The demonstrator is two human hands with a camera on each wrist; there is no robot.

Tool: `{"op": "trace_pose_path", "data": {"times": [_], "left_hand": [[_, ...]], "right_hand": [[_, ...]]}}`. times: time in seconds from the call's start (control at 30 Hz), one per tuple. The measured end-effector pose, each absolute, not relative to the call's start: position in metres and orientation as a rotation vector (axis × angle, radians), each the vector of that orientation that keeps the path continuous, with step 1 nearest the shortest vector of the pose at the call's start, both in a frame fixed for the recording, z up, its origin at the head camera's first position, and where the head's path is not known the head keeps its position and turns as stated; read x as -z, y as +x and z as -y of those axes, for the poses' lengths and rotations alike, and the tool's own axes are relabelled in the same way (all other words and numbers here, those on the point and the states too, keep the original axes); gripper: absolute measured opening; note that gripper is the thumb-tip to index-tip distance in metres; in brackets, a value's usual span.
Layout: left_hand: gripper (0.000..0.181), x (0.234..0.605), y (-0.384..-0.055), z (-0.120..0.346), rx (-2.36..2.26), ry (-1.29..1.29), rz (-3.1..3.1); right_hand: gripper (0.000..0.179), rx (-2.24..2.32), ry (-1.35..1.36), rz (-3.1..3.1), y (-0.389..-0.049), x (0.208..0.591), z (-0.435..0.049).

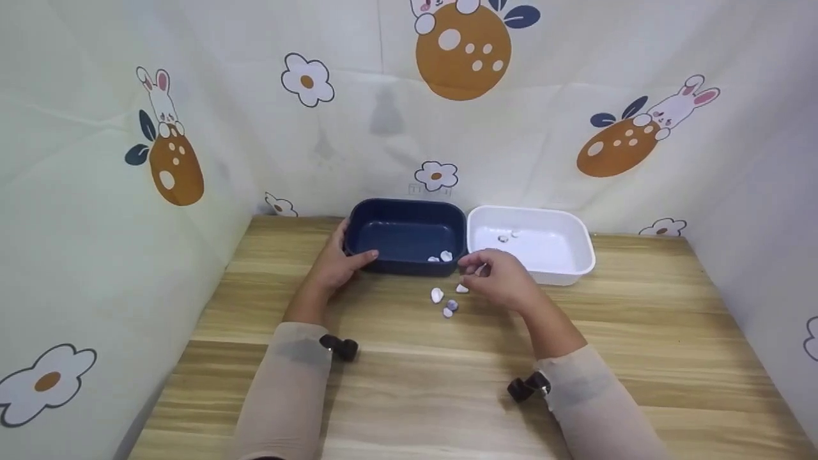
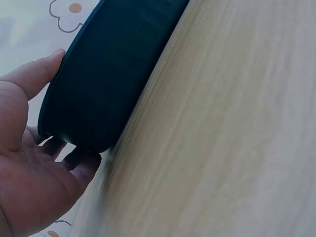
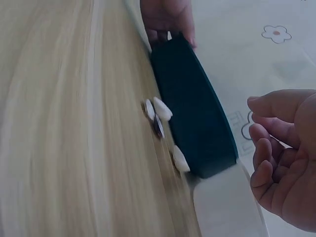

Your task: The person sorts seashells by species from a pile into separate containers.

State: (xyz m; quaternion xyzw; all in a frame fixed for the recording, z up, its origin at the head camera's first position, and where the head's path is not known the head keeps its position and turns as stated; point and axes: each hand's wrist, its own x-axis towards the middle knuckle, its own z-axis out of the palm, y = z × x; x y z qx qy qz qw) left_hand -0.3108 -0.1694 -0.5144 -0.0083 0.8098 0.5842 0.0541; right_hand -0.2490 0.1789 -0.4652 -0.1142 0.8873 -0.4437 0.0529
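My left hand [image 1: 331, 263] grips the left end of a dark blue rectangular container [image 1: 409, 267], thumb over the front rim and fingers round the side. The left wrist view shows the same hold, with the fingers partly hidden behind the container's end. My right hand [image 1: 501, 280] hovers just in front of where the two containers meet, fingers loosely curled, and the right wrist view shows nothing between them. Below it several small seashells [image 1: 437, 295] lie on the table before the blue container. Two pale shells [image 1: 446, 256] rest inside that container, in its front right corner.
A white container [image 1: 578, 271] stands right of the blue one, close against it, with two small shells [image 1: 503, 239] inside. Behind both hangs a printed curtain [image 1: 358, 147]. The wood-grain table [image 1: 409, 383] extends toward the person; curtains also enclose both sides.
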Motion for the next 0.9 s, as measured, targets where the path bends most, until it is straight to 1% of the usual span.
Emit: {"op": "trace_pose_path", "data": {"times": [0.2, 0.57, 0.73, 0.9], "left_hand": [[0.112, 0.516, -0.311, 0.170, -1.801, -0.010, -2.451], [0.110, 0.517, -0.310, 0.168, -1.835, 0.002, -2.447], [0.110, 0.517, -0.311, 0.168, -1.803, -0.003, -2.469], [0.110, 0.518, -0.311, 0.169, -1.779, -0.011, -2.488]], "right_hand": [[0.031, 1.353, -0.410, -2.672, -0.249, 0.467, -0.165], [0.030, 1.295, -0.450, -2.675, -0.247, 0.475, -0.167], [0.031, 1.250, -0.434, -2.645, -0.245, 0.482, -0.168], [0.029, 1.229, -0.399, -2.628, -0.246, 0.490, -0.168]]}}
